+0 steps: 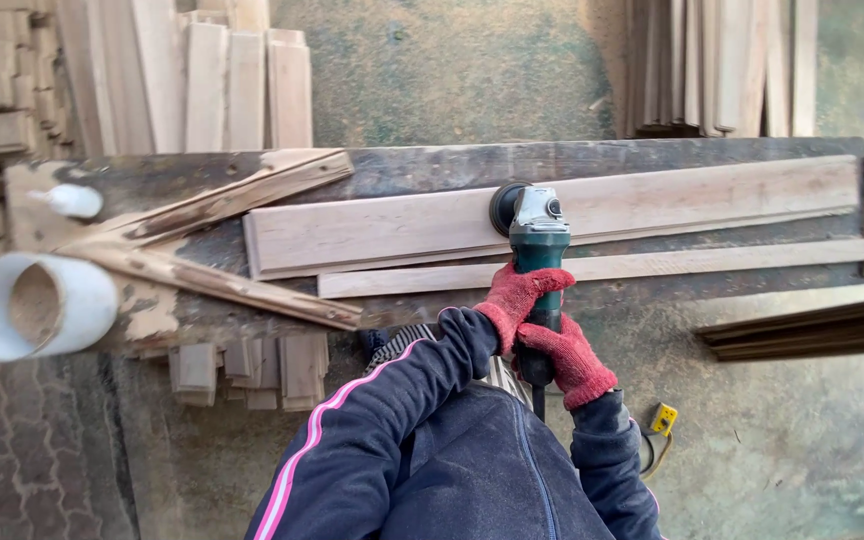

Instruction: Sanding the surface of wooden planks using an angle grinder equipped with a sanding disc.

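Both my hands wear red gloves and grip a green angle grinder [537, 240]. My left hand [518, 297] wraps the grinder's body higher up; my right hand [570, 357] holds the rear handle just below it. The grinder's dark disc rests on a long pale wooden plank [372, 230] lying across a dark, worn workbench [432, 170]. A thinner wooden strip [692, 263] lies alongside the plank's near edge. A black cord hangs from the grinder's rear, between my arms.
A white bucket holding sawdust [32, 305] stands at the bench's left end, beside a white bottle [72, 200] and a V-shaped wooden stop [202, 245]. Stacks of wooden boards [202, 85] [712, 65] lean beyond the bench. A yellow plug [663, 418] lies on the floor.
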